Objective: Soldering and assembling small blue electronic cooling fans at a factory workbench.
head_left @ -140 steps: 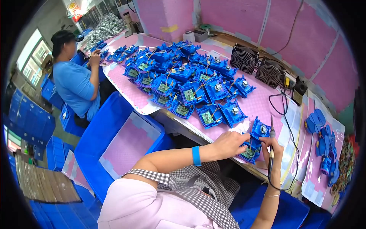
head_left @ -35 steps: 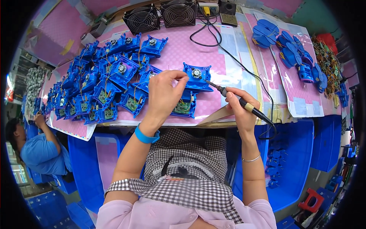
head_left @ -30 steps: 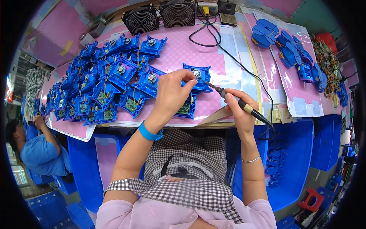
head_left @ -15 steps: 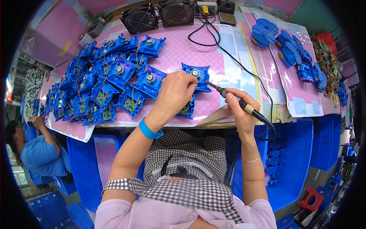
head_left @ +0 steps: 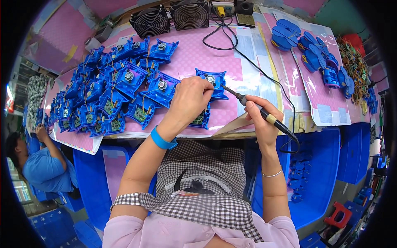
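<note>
My right hand (head_left: pixel 263 118) grips a soldering iron (head_left: pixel 284 129) like a pen, its metal tip pointing left to the edge of a blue plastic housing (head_left: pixel 218 77). A round silver speaker-like part (head_left: pixel 210 79) sits in that housing. My left hand (head_left: pixel 190 99) is closed in a pinch at the housing's lower left, on what looks like a thin wire; its fingers partly hide the spot. Below them, another blue housing with a green circuit board (head_left: pixel 200 120) shows partly behind my left hand.
Many similar blue housings (head_left: pixel 109 84) crowd the table's left side. Two black fans (head_left: pixel 190 17) stand at the back. A black cable (head_left: pixel 264 70) loops across to the iron. Blue round parts (head_left: pixel 285 35) and bundled wires (head_left: pixel 356 74) lie right. A person (head_left: pixel 45 163) works far left.
The iron's tip has shifted very slightly right, away from the speaker-like part. My left hand keeps its pinch at the housing.
</note>
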A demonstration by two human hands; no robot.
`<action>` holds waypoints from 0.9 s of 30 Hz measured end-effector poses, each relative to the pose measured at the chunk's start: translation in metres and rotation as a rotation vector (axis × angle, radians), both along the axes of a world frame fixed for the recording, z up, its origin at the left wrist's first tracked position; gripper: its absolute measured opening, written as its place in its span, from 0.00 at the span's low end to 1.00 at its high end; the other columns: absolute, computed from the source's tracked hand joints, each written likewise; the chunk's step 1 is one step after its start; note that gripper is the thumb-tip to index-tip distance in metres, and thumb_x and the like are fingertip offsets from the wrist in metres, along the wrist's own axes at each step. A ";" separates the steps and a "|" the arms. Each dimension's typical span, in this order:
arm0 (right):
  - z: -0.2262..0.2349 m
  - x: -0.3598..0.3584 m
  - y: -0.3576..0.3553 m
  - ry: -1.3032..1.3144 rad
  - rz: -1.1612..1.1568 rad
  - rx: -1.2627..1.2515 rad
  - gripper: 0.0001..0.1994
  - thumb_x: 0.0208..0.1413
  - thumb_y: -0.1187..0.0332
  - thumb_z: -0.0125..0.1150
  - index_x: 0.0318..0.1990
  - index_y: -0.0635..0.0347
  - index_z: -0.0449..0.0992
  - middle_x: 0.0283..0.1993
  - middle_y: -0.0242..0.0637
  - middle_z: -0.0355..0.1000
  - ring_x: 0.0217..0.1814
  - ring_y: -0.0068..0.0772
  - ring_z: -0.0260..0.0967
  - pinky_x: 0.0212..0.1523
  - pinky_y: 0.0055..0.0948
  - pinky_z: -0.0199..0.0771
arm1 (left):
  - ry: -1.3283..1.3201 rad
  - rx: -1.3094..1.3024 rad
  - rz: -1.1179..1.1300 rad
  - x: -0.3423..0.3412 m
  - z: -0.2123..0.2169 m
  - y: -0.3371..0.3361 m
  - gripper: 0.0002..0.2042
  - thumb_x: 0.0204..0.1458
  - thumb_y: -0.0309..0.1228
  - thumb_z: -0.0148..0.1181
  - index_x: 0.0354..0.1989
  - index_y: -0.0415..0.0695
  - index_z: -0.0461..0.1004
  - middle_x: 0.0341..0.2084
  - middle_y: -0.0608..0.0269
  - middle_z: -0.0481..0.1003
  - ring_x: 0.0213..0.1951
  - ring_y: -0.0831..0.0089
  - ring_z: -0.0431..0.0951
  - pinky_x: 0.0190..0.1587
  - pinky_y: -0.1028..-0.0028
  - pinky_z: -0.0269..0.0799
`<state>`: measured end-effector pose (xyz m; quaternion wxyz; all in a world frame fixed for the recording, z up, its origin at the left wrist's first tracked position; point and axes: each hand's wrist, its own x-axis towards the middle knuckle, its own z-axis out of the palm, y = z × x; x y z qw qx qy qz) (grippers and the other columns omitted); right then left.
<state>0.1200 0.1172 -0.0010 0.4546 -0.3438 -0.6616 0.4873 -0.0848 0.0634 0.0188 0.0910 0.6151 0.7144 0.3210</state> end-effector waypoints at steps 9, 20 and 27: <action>0.001 0.001 -0.001 -0.006 -0.006 -0.013 0.10 0.55 0.73 0.62 0.42 0.69 0.79 0.28 0.38 0.76 0.24 0.20 0.70 0.26 0.17 0.67 | -0.006 -0.011 0.007 0.000 -0.001 0.001 0.06 0.46 0.26 0.58 0.28 0.39 0.80 0.24 0.49 0.77 0.31 0.52 0.78 0.38 0.58 0.74; 0.010 0.011 -0.004 0.013 -0.078 -0.038 0.11 0.56 0.73 0.60 0.44 0.70 0.78 0.28 0.38 0.75 0.24 0.20 0.69 0.26 0.18 0.68 | 0.035 0.221 0.188 -0.019 0.016 -0.021 0.05 0.46 0.27 0.62 0.31 0.40 0.80 0.25 0.51 0.74 0.30 0.51 0.76 0.34 0.58 0.71; 0.012 0.006 -0.001 0.071 -0.058 -0.025 0.11 0.56 0.74 0.60 0.44 0.71 0.77 0.30 0.39 0.75 0.24 0.22 0.70 0.28 0.18 0.69 | 0.279 0.081 0.174 -0.035 0.006 -0.056 0.08 0.46 0.23 0.57 0.34 0.43 0.81 0.27 0.54 0.72 0.30 0.55 0.76 0.31 0.62 0.72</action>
